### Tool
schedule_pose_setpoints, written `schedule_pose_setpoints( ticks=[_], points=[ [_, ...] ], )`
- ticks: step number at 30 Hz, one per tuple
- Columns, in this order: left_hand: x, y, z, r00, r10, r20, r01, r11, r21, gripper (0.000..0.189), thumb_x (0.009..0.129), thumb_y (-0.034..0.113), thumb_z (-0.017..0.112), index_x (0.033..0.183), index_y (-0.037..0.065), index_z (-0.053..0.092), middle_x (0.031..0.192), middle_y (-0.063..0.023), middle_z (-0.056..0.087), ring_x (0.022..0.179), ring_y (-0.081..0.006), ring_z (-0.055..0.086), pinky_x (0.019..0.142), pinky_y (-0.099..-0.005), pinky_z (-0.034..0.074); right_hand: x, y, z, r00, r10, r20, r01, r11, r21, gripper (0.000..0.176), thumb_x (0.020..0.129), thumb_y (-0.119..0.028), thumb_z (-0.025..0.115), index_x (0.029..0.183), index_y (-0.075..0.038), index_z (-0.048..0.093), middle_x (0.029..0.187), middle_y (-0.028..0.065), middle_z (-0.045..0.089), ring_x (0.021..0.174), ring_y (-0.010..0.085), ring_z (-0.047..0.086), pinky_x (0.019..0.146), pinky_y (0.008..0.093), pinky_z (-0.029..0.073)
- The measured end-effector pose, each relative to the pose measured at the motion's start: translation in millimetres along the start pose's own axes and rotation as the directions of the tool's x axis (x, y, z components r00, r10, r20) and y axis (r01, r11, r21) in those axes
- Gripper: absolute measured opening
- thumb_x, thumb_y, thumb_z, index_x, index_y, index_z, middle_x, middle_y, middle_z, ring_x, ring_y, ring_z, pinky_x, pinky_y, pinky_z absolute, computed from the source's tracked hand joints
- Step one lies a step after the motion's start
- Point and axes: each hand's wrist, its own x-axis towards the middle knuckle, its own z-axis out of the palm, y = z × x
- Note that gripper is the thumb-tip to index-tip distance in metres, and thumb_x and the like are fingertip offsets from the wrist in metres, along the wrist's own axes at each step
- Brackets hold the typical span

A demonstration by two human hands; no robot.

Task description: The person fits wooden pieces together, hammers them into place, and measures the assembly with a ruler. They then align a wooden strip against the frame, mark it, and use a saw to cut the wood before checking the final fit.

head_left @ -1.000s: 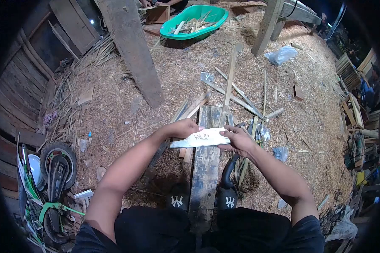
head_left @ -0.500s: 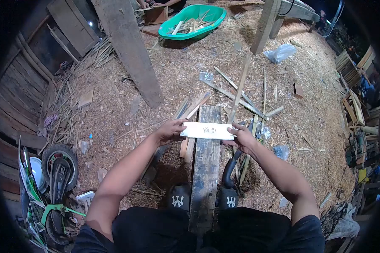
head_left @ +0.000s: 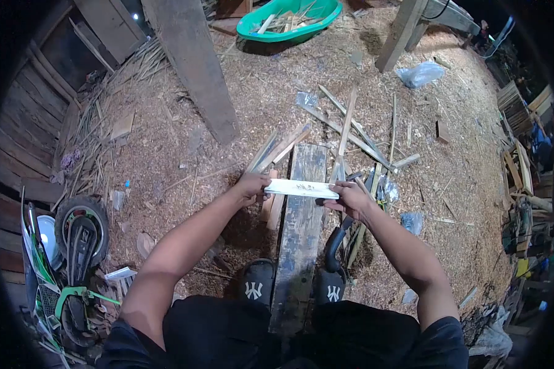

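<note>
A white rectangular piece with dark marks on its face point(head_left: 301, 189) is held level above a worn wooden plank point(head_left: 298, 246). My left hand point(head_left: 252, 188) grips its left end, and my right hand point(head_left: 349, 200) pinches the right end between thumb and fingers. What the piece is made of, I cannot make out. The plank runs away from me between my legs, with a dark shoe on either side. Beside my right foot a curved black handle point(head_left: 333, 249) sticks up, partly hidden under my right hand.
Wood strips point(head_left: 345, 138) lie crossed on the shaving-covered ground ahead. A green tub point(head_left: 271, 35) of wood scraps stands at the back. Thick wooden posts point(head_left: 197, 67) rise left and right. A small green-framed motorbike point(head_left: 74, 292) is at the left, a plastic bag point(head_left: 421, 74) at the right.
The white piece has tipped so that its face looks narrower, with both hands still on its ends. My view has shifted slightly downward, and the tub sits higher in it.
</note>
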Motion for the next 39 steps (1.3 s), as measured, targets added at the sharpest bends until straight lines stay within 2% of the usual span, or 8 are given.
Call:
schedule_pose_setpoints(
  ticks=[3,11,16,26,28,35,37,39],
  points=[
    [5.7,-10.2,-1.4,0.999,-0.033,-0.012,0.032,0.999,-0.013,0.029,0.1,0.014,0.052,0.123,-0.002,0.059,0.092,-0.008,0.065,0.067,-0.0137,0.059,0.053,-0.0291,0.048,11.7,16.3,-8.7,0.996,0.019,-0.084,-0.024,0.998,-0.064,0.06,0.098,-0.009,0.055,0.148,0.006,0.025,0.118,0.0235,0.06,0.087,0.0301,0.07,0.072,0.0358,0.065],
    [-5.9,3.5,6.6,0.995,-0.068,-0.077,0.066,0.997,-0.031,0.035,0.098,0.015,0.057,0.129,0.002,0.058,0.093,-0.0048,0.065,0.07,-0.0124,0.056,0.056,-0.0277,0.048,17.8,17.9,-14.3,0.995,0.035,-0.096,-0.046,0.993,-0.105,0.058,0.098,-0.013,0.057,0.145,0.006,0.03,0.114,0.0209,0.062,0.081,0.0281,0.07,0.07,0.037,0.064],
    [-2.2,6.4,-1.7,0.994,-0.113,-0.007,0.114,0.993,0.017,0.035,0.097,0.017,0.059,0.129,0.005,0.06,0.094,-0.003,0.066,0.071,-0.0116,0.056,0.057,-0.0276,0.048,26.5,17.0,-16.6,0.996,0.043,-0.082,-0.053,0.991,-0.126,0.046,0.098,-0.014,0.057,0.136,0.007,0.043,0.107,0.0187,0.065,0.078,0.0256,0.07,0.069,0.0368,0.064],
    [11.2,1.6,-11.0,0.992,-0.12,0.034,0.12,0.993,-0.009,0.033,0.095,0.015,0.06,0.126,0.003,0.061,0.096,-0.0051,0.066,0.072,-0.0136,0.055,0.06,-0.0293,0.046,32.4,9.6,-29.7,0.998,-0.018,-0.068,0.005,0.981,-0.193,0.04,0.098,-0.016,0.057,0.132,0.005,0.049,0.097,0.0142,0.067,0.075,0.0235,0.071,0.064,0.0351,0.064],
    [9.8,3.4,-9.6,0.994,-0.107,0.029,0.108,0.994,-0.029,0.031,0.094,0.016,0.061,0.123,0.003,0.063,0.093,-0.0046,0.066,0.07,-0.0122,0.054,0.058,-0.0285,0.046,28.9,4.2,-29.1,0.996,-0.018,-0.086,-0.007,0.959,-0.283,0.038,0.098,-0.016,0.056,0.13,0.005,0.051,0.097,0.014,0.066,0.073,0.0228,0.07,0.064,0.0344,0.064],
    [17.7,11.5,-13.0,0.991,-0.134,-0.006,0.134,0.991,-0.024,0.019,0.093,0.02,0.063,0.105,0.006,0.066,0.079,0.0002,0.059,0.066,-0.0096,0.053,0.056,-0.0271,0.045,35.1,-1.0,-39.1,0.995,-0.04,-0.089,0.012,0.955,-0.295,0.037,0.098,-0.016,0.058,0.126,0.006,0.054,0.095,0.0139,0.065,0.071,0.0224,0.069,0.059,0.0328,0.063],
    [21.3,14.6,-18.6,0.985,-0.114,0.129,0.115,0.993,0.0,0.016,0.094,0.021,0.062,0.099,0.007,0.066,0.075,0.0015,0.056,0.063,-0.0103,0.052,0.055,-0.0264,0.044,37.4,-3.9,-42.0,0.998,0.011,-0.061,-0.03,0.946,-0.323,0.04,0.098,-0.017,0.058,0.131,0.005,0.05,0.102,0.0139,0.063,0.076,0.0236,0.071,0.062,0.0329,0.063],
    [20.3,17.7,-18.2,0.984,-0.123,0.128,0.122,0.992,0.011,0.015,0.094,0.022,0.061,0.097,0.008,0.066,0.075,0.0017,0.057,0.061,-0.0107,0.052,0.054,-0.0263,0.043,39.9,-5.5,-43.5,0.998,0.015,-0.06,-0.035,0.941,-0.336,0.039,0.098,-0.017,0.058,0.13,0.005,0.051,0.102,0.0144,0.063,0.075,0.0234,0.071,0.062,0.0332,0.063]
  ],
)
